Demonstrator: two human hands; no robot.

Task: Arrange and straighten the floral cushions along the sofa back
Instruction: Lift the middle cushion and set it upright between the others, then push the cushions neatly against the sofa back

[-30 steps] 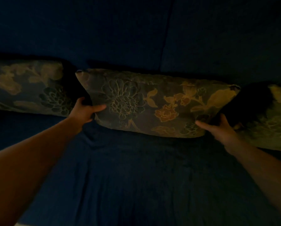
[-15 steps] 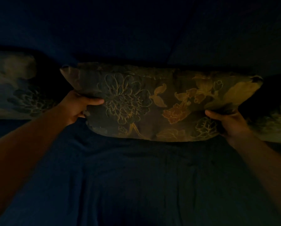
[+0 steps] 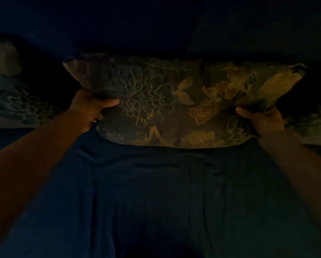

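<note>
The scene is very dark. A long middle floral cushion (image 3: 183, 101), dark with gold and orange flowers, lies across the sofa in front of the sofa back (image 3: 156, 30). My left hand (image 3: 89, 108) grips its left end, thumb on the front face. My right hand (image 3: 262, 121) grips its lower right corner, bunching the fabric. A left floral cushion (image 3: 12, 101) lies at the left edge, blurred. A right floral cushion (image 3: 312, 125) shows partly behind my right hand.
The dark blue sofa seat (image 3: 165, 192) with creased fabric fills the lower half of the view between my two forearms. A vertical seam between back sections runs down at the upper right.
Both hands have closed tighter on the middle cushion and lifted it; it now looks level and wider in view. The side cushions have slid towards the frame edges.
</note>
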